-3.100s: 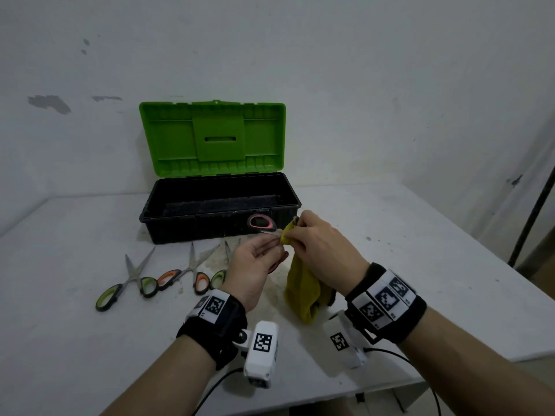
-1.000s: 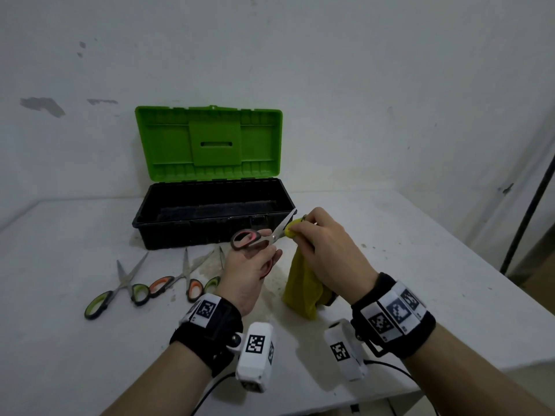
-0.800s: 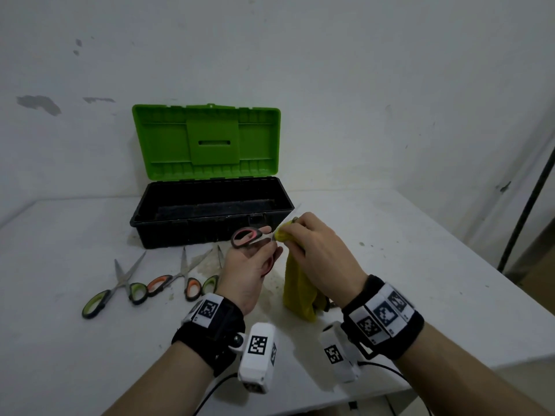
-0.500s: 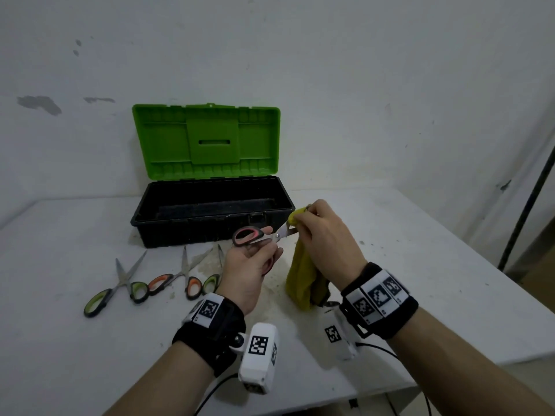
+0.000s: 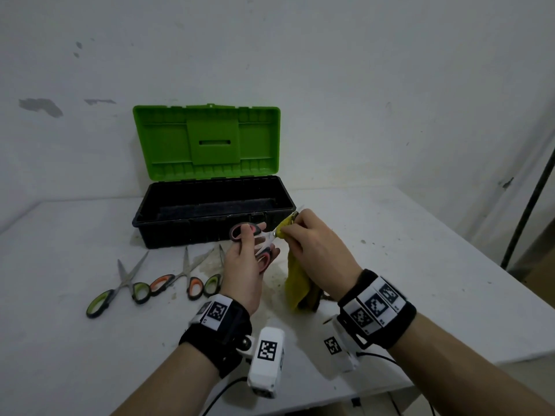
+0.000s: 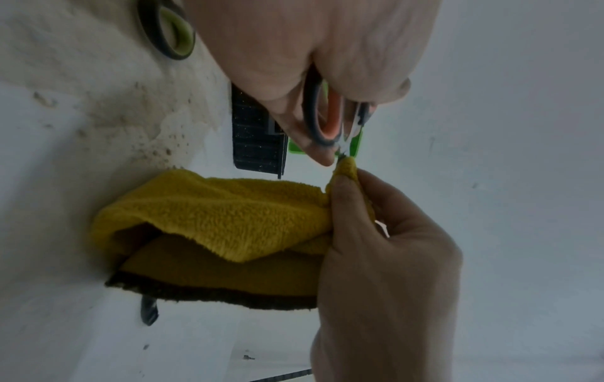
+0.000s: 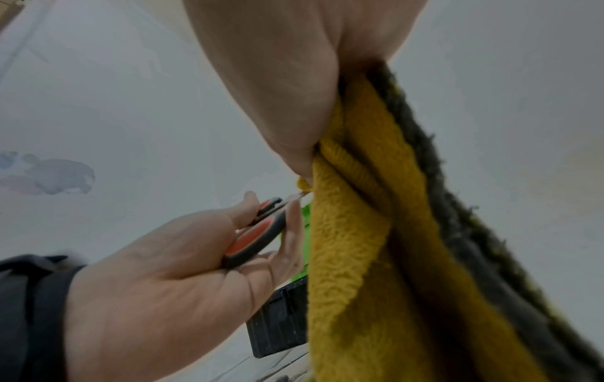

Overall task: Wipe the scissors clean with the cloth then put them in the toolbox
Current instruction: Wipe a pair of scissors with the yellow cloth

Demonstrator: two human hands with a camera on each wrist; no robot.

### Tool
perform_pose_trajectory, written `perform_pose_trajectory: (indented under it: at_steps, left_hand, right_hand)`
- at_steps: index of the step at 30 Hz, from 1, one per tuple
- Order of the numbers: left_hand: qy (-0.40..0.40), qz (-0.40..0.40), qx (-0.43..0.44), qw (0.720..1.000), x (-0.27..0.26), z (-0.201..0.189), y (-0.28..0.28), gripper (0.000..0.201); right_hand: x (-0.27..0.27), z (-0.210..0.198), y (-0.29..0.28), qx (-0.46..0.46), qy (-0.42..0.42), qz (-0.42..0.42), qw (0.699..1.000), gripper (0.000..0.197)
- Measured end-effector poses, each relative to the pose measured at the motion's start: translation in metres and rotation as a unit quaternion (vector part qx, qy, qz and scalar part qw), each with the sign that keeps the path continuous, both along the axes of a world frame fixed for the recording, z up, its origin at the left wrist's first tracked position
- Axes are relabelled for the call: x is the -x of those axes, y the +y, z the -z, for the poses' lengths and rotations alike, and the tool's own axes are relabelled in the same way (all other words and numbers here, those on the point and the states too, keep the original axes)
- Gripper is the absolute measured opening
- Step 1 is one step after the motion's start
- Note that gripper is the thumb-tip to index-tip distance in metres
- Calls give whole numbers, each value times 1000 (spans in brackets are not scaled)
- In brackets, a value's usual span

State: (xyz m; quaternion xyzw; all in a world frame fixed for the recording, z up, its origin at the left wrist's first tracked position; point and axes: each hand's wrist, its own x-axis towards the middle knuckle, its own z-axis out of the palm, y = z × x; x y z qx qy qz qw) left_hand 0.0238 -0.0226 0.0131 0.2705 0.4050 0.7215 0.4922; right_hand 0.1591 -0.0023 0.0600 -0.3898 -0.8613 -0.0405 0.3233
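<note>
My left hand [image 5: 244, 262] grips red-and-black handled scissors [image 5: 244, 231] by the handles, in front of the toolbox. My right hand [image 5: 312, 244] pinches a yellow cloth [image 5: 295, 283] around the blades, which the cloth mostly hides. The cloth hangs down to the table. In the left wrist view the scissors handle [image 6: 323, 121] sits in my fingers and the cloth [image 6: 229, 214] is bunched at the blade. The right wrist view shows the handles [image 7: 258, 237] in my left palm beside the cloth [image 7: 366, 232]. The black toolbox [image 5: 210, 232] stands with its green lid [image 5: 207, 142] raised.
Three more pairs of scissors lie on the white table [image 5: 420, 265] left of my hands: green-handled [image 5: 120, 286], orange-handled [image 5: 177, 277], and another green-handled [image 5: 214, 280]. A wall rises behind the toolbox. A dark pole [image 5: 528, 202] stands at the right.
The right hand has slid the cloth back and forth along the blades, now near the pivot. The left hand keeps holding the handles, shifted slightly.
</note>
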Motion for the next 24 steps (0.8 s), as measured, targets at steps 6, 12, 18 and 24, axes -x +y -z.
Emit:
perform_pose_trajectory:
  at_steps: [6,12,18,24]
  left_hand:
    - [19,17,-7,1000,-3,-4,-4,35]
    - [15,21,21,999,1,0,-3,37]
    - [17,22,20,999,0,1,-1,43]
    - [36,19,14,999,3,2,-3,40]
  right_hand:
    - [16,1,-12,4,-25,-47,999,13]
    - [14,1,-9,20,-38,-6,999,10]
    - [20,5,-12,21,-38,-32,999,8]
    - [10,0,-8,21,4,10,1000,10]
